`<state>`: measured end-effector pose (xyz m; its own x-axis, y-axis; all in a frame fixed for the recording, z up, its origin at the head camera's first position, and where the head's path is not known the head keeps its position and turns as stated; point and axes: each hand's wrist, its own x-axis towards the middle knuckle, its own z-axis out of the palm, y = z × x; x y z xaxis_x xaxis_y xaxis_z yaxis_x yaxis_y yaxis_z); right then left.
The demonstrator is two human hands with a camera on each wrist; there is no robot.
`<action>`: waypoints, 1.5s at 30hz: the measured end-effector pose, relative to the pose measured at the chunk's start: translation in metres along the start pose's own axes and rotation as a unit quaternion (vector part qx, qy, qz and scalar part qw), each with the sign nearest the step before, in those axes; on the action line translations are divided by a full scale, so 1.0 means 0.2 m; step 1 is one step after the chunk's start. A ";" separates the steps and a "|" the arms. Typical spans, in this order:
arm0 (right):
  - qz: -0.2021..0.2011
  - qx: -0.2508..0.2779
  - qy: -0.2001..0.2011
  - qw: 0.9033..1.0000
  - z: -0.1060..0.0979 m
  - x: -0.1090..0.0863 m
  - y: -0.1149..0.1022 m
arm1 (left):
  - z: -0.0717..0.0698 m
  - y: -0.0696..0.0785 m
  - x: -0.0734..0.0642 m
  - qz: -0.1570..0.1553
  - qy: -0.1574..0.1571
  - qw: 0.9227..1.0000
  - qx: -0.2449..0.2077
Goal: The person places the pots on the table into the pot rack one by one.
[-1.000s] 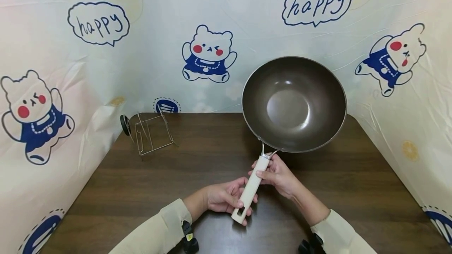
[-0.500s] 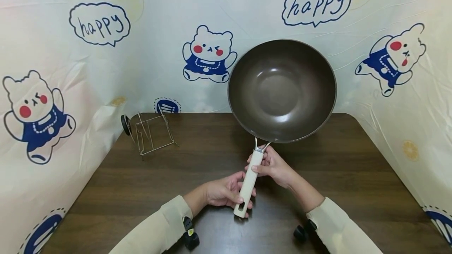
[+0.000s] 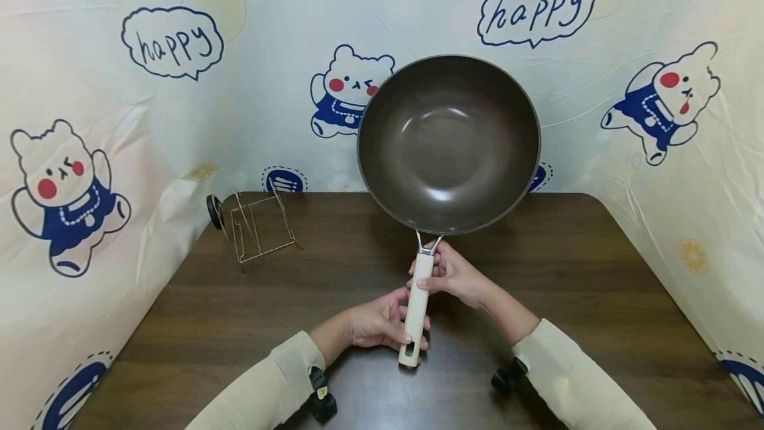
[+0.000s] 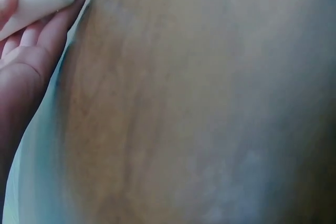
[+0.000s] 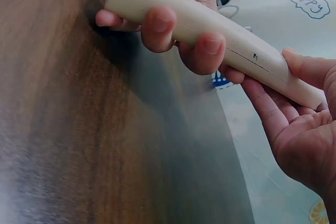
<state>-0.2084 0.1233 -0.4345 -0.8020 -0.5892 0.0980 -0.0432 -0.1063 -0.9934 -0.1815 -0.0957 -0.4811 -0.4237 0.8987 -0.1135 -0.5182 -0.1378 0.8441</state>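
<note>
Held well to the right of the wire rack (image 3: pixel 266 251), a dark pan (image 3: pixel 449 144) lies just beyond the fingers, hollow facing the head camera, its long axis running down the pale handle (image 3: pixel 416 307) from far to near. The right hand (image 3: pixel 456 279), thumb and fingers curled on the handle close to the pan's hollow, is the nearer one; the left hand (image 3: pixel 379 324), on the side toward the rack, grips the handle's free end.
</note>
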 end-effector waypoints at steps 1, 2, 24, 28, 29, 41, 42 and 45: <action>0.003 -0.005 -0.001 1.000 0.00 0.01 0.00 | 0.00 0.00 0.00 0.004 0.004 1.000 -0.002; 0.006 -0.009 -0.003 1.000 0.00 0.01 -0.01 | 0.00 0.00 0.00 0.007 0.007 1.000 -0.003; 0.045 -0.113 -0.016 0.992 0.05 0.15 -0.07 | 0.07 -0.04 -0.02 0.082 0.111 0.990 0.017; 0.045 -0.116 -0.004 0.992 0.07 0.17 -0.07 | 0.07 -0.05 -0.03 0.086 0.143 0.986 0.027; 0.042 -0.118 -0.002 0.992 0.07 0.18 -0.07 | 0.08 -0.06 -0.03 0.088 0.150 0.984 0.031; 0.031 -0.312 0.061 0.948 0.17 0.27 -0.09 | 0.12 -0.08 -0.04 0.140 0.237 0.959 0.073; 0.031 -0.320 0.062 0.945 0.18 0.28 -0.09 | 0.13 -0.08 -0.04 0.143 0.244 0.956 0.075; 0.032 -0.323 0.058 0.944 0.20 0.29 -0.09 | 0.13 -0.09 -0.05 0.152 0.256 0.951 0.081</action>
<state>-0.2304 0.0587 -0.4075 -0.8739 -0.4815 0.0662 -0.3163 0.4601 -0.8296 -0.1481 -0.0913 -0.4805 -0.8636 0.5011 -0.0558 -0.2093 -0.2555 0.9439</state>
